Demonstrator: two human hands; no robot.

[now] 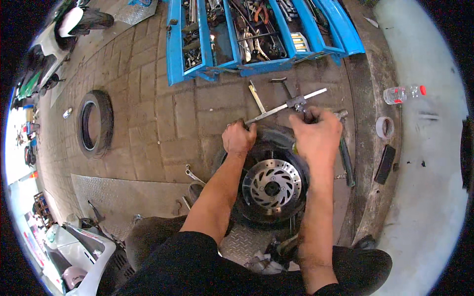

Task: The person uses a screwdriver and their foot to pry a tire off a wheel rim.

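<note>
A motorcycle wheel [230, 197] with a black tyre stands between my knees, its slotted brake disc [296, 176] facing up toward me. Across the tyre's far side lies a long silver metal bar [279, 108] with a sliding block [296, 102] and a yellowish arm [257, 97] branching off it. My left hand [239, 137] is closed round the bar's left end. My right hand [320, 129] is closed by the sliding block, its fingers curled at a dark knob beneath the block; the grip itself is partly hidden behind the hand.
Beyond the wheel stands a blue toolbox [183, 74] full of tools. A loose tyre [105, 126] is at left, a spanner [191, 173] near my left forearm. At right are a plastic bottle [395, 95], a tape roll [384, 128] and a black phone-like slab [384, 164].
</note>
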